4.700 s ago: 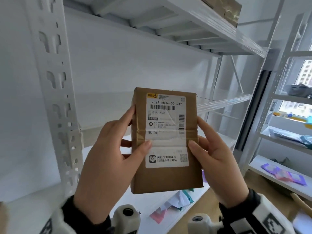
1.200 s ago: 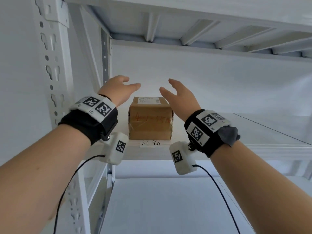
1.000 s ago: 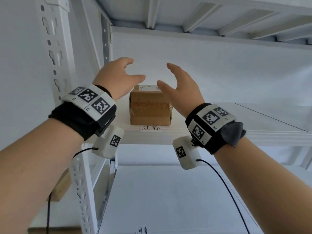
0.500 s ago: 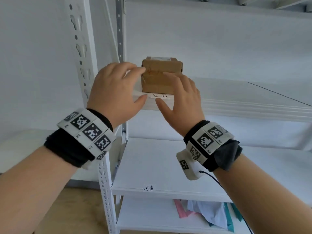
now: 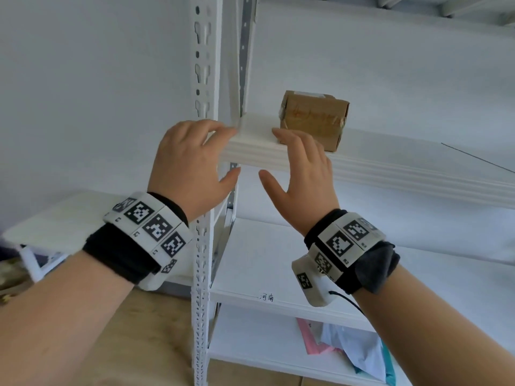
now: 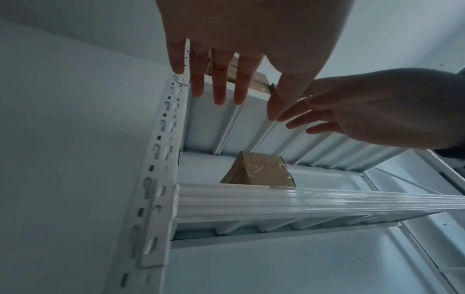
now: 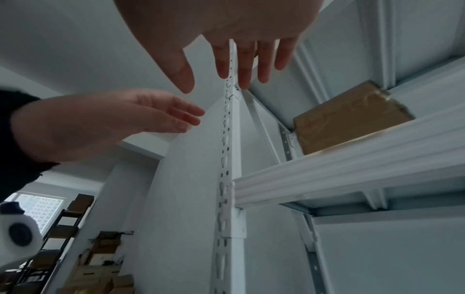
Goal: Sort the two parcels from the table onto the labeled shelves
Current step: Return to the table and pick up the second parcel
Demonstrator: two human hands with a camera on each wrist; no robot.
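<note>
Parcel [image 5: 315,119] sits square on the upper shelf [image 5: 390,174], a little in from the perforated upright post [image 5: 202,274] and back from the front lip, with its taped face outward. Both hands are empty: the left hand [image 5: 189,168] hangs in front of the post with fingers loosely spread, the right hand [image 5: 302,174] just right of the post with fingers straight, below the parcel and touching nothing. Judging from that, the placing is done and the step in hand is the retreat. To do it well, they should draw straight back and down, clear of the shelf lip, so no finger drags the parcel off its spot. The label on that lip is hidden behind the right hand here, so I cannot confirm the match. A lower shelf [image 5: 278,298], right of the post, carries its own handwritten tag. Compared with half a second ago, the hands have come lower and further from the parcel, and over a second ago they were raised either side of it; the parcel itself has not shifted.
</note>
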